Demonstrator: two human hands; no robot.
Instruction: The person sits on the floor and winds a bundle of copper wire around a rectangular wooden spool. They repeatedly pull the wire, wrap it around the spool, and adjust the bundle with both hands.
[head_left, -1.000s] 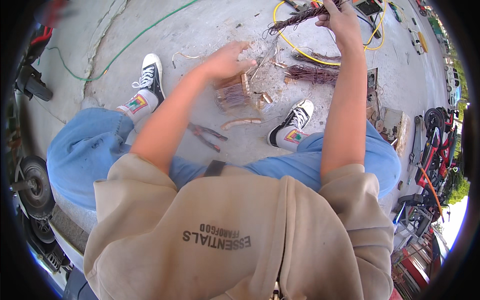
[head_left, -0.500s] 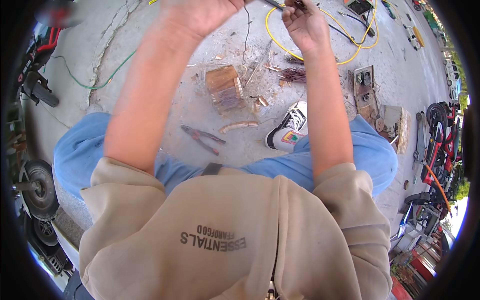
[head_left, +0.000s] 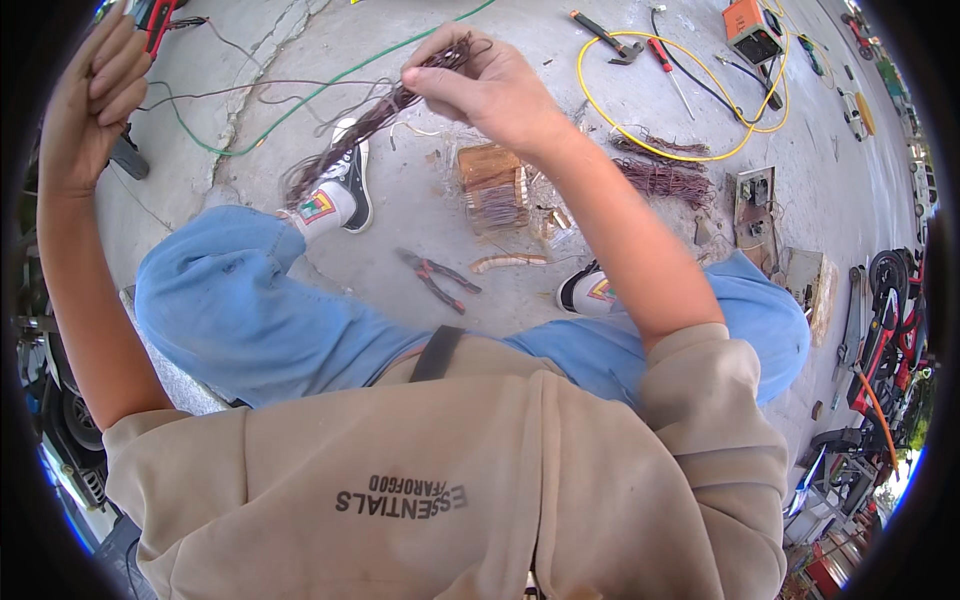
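Observation:
My right hand (head_left: 500,100) pinches a bundle of thin dark reddish-brown wire (head_left: 352,142) at its upper end. The bundle slants down to the left, its loose end in front of my left shoe. From its upper part a single strand (head_left: 290,83) stretches left to my left hand (head_left: 98,90), raised at the far left with its fingers curled in; the grip itself is partly hidden. Red-handled pliers (head_left: 437,278) lie on the ground between my legs. Beyond them sits a block (head_left: 490,172) with a brown top and wire windings on its near side.
More wire bundles (head_left: 665,180) lie to the right, near a looped yellow hose (head_left: 583,75). A hammer (head_left: 605,38), a screwdriver (head_left: 672,72) and an orange box-shaped machine (head_left: 752,32) lie farther off. A green cord (head_left: 345,72) crosses the far left ground. Parked two-wheelers (head_left: 885,300) stand at right.
My left hand has swung out to the far left, away from my right hand. My right hand has come lower and left, with the wire bundle now in full sight. The view has shifted slightly.

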